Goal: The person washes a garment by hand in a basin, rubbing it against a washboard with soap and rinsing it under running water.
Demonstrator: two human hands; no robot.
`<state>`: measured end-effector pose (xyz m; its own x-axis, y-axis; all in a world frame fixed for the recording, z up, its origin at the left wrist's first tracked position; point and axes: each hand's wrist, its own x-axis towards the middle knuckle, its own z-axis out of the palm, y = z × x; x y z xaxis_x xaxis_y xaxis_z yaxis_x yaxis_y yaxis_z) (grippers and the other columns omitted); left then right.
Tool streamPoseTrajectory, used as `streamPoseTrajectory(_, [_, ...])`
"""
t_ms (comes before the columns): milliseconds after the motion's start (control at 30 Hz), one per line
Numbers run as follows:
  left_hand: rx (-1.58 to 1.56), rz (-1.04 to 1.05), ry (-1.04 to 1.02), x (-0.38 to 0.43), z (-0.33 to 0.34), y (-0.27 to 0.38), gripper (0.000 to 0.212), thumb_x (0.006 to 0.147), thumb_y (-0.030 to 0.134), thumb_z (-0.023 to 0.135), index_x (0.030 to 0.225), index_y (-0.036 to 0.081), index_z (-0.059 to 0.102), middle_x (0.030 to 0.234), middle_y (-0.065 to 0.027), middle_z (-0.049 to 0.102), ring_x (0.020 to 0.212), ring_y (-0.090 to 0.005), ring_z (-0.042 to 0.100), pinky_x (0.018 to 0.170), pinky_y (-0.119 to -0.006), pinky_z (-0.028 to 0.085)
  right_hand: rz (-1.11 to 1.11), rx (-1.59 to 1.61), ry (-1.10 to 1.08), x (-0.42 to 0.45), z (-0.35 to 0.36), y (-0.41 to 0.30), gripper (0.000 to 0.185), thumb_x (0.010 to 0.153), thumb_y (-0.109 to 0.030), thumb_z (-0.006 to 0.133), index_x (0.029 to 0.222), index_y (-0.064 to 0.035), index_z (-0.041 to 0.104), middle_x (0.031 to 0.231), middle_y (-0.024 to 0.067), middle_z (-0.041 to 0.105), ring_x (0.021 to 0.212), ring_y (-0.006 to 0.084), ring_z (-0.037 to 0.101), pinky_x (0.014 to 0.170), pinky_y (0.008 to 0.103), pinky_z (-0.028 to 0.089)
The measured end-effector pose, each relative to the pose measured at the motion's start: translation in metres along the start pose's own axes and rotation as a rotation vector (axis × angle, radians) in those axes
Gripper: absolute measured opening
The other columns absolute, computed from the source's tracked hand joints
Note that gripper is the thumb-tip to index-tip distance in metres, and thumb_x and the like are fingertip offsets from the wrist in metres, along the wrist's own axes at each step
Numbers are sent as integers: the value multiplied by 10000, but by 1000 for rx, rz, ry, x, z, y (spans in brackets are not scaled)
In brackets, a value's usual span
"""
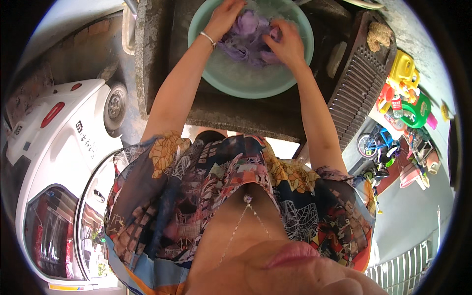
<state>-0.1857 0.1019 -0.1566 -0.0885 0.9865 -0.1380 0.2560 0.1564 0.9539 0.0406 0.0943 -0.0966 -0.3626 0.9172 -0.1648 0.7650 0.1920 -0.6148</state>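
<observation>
A wet purple cloth (236,53) lies bunched in cloudy water inside a pale green plastic basin (250,94). My left hand (225,16), with a bracelet at its wrist, grips the cloth near the basin's far left side. Part of the left fingers is cut off by the top of the picture. On the right, my right hand (287,42) has a fold of the same cloth between thumb and fingers. Those fingertips are slightly blurred. Both forearms reach over the near rim.
The basin stands in a dark stone wash sink (236,120). To its right, a ridged stone washboard (357,84) carries a tan scrubber (379,35). Beyond are a yellow jug (400,68), a green bottle (418,110) and a blue bicycle (383,138). A white car (70,147) stands at left.
</observation>
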Motion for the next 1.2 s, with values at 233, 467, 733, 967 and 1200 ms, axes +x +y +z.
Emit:
streamPoseTrajectory(233, [955,130,166,-101,33,12,641,783,270,761,1357,197,484,1359,-98,504,1272,-286,454,869,-461,497,-209,-457,107,-56,42,-25,823,618,-337,874,1358,-241,526,1363,116,486,1245,446,460,965,626,423])
streamPoseTrajectory(467, [983,21,-257,-54,22,-3,427,893,297,610,1287,148,537,1355,-113,550,1236,-288,538,895,-442,511,-112,-474,-112,-12,82,22,615,765,-147,659,1363,-161,514,1386,146,508,1245,423,470,1028,522,394])
streamPoseTrajectory(733, [602,133,-137,-29,2,12,287,914,203,562,1167,85,625,1158,-146,645,1081,-349,597,839,-472,494,89,-254,-224,42,53,17,572,788,-207,690,1314,-43,535,1194,187,657,1108,379,622,956,451,494])
streamPoseTrajectory(967, [422,-300,357,-124,-43,-85,462,872,301,698,1220,22,575,1107,-167,641,1010,-296,622,818,-427,497,243,417,144,-19,20,6,550,773,-109,689,1287,-2,525,1149,191,656,1041,297,653,914,392,519])
streamPoseTrajectory(1200, [-136,-762,301,-158,-23,-105,455,795,195,781,1163,-15,615,957,-137,701,690,-199,643,629,-353,515,253,1188,81,-45,-31,0,414,842,22,550,1256,6,539,1073,97,653,958,205,657,832,322,549])
